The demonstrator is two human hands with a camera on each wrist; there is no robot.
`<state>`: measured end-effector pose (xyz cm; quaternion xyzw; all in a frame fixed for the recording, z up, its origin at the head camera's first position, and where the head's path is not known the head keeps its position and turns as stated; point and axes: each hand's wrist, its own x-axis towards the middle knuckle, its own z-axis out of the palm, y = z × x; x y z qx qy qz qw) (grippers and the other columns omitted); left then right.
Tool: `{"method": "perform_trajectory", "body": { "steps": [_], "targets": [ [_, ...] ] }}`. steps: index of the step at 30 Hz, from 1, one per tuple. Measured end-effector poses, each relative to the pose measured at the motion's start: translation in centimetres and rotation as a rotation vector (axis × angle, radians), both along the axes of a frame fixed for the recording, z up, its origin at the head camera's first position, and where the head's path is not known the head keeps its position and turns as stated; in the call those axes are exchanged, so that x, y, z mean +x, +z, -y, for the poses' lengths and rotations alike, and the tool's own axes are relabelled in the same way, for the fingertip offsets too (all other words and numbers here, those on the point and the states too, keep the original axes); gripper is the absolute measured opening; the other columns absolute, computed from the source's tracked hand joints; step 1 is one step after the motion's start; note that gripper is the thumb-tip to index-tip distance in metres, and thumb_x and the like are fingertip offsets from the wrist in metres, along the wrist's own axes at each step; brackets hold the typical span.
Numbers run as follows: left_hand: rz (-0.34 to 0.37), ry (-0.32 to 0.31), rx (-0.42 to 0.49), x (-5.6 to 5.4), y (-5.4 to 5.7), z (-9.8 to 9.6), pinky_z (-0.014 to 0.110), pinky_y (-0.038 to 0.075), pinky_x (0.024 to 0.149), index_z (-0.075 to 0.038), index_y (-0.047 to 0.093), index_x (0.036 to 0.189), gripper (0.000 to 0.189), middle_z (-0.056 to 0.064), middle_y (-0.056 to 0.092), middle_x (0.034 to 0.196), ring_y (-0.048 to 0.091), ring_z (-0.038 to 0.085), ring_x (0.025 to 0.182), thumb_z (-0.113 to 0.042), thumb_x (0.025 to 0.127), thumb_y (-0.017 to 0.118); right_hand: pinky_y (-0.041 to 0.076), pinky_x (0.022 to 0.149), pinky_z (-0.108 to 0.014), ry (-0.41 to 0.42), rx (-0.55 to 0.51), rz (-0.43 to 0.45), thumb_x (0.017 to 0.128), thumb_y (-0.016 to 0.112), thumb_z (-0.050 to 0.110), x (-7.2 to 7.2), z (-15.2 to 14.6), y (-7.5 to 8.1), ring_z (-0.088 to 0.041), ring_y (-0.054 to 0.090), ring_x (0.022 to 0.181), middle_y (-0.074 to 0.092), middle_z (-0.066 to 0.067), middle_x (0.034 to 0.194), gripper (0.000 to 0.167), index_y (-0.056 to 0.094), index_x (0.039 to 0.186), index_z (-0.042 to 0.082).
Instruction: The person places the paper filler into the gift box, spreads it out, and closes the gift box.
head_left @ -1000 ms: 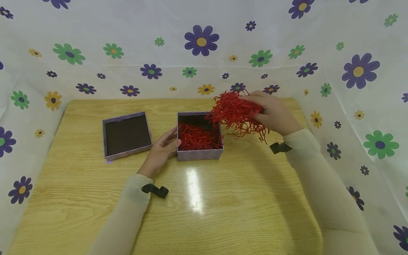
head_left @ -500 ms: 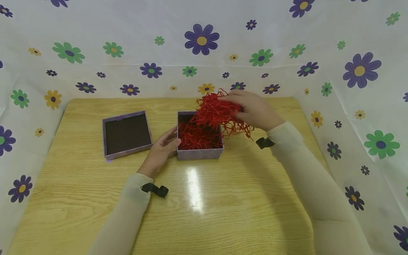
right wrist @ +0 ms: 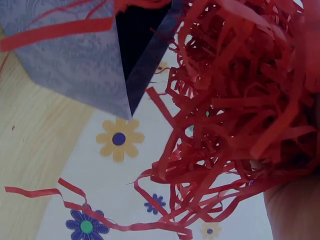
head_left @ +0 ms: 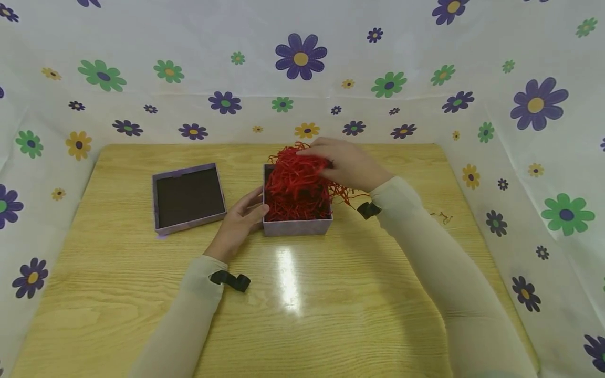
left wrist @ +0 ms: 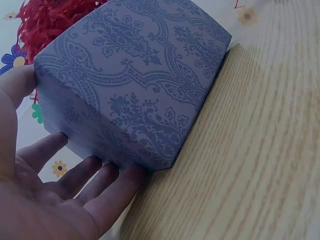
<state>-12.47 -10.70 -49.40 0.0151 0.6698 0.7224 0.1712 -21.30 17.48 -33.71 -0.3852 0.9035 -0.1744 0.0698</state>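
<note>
A lavender patterned box [head_left: 298, 228] stands lidless on the table, with red shredded paper [head_left: 298, 210] inside it. My left hand [head_left: 238, 223] rests against its left side; in the left wrist view the fairly straight fingertips [left wrist: 127, 177] and the thumb touch the wall. Above the box, my right hand [head_left: 350, 163] grips a big loose clump of the same shredded paper [head_left: 295, 170]. Strands dangle past the box's right rim. Seen from the right wrist, the clump [right wrist: 235, 100] hides most of that hand's fingers.
Left of the box lies its lid [head_left: 189, 199], dark inside face up. A few thin strands [head_left: 444, 217] lie on the wooden table [head_left: 331, 304] at the right. Flower-printed cloth [head_left: 189, 52] borders the table at the back and both sides.
My right hand has moved left with the clump of shredded paper, from beside the box to over it, and the clump has come lower. The left hand, box and lid have stayed put.
</note>
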Motion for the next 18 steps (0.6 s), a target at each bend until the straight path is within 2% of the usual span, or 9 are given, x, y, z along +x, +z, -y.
{"method": "perform_trajectory", "body": {
  "steps": [8, 18],
  "targets": [
    [-0.017, 0.003, -0.006, -0.1, -0.2, 0.0, 0.053, 0.044, 0.113, -0.032, 0.041, 0.16, 0.064, 0.007, 0.043, 0.158, 0.046, 0.029, 0.141, -0.038, 0.102, 0.068, 0.053, 0.085, -0.034, 0.022, -0.002, 0.007, 0.095, 0.073, 0.005, -0.3, 1.2, -1.3, -0.019, 0.062, 0.107, 0.064, -0.004, 0.135, 0.053, 0.061, 0.146, 0.018],
    [-0.014, 0.006, 0.011, -0.1, 0.0, 0.0, 0.052, 0.044, 0.113, -0.031, 0.042, 0.159, 0.064, 0.004, 0.044, 0.159, 0.045, 0.028, 0.143, -0.037, 0.102, 0.068, 0.052, 0.097, -0.038, 0.072, 0.014, 0.052, 0.097, 0.074, 0.01, -0.2, 3.1, -3.6, -0.021, 0.061, 0.112, 0.065, -0.005, 0.129, 0.049, 0.062, 0.144, 0.016]
  ]
}}
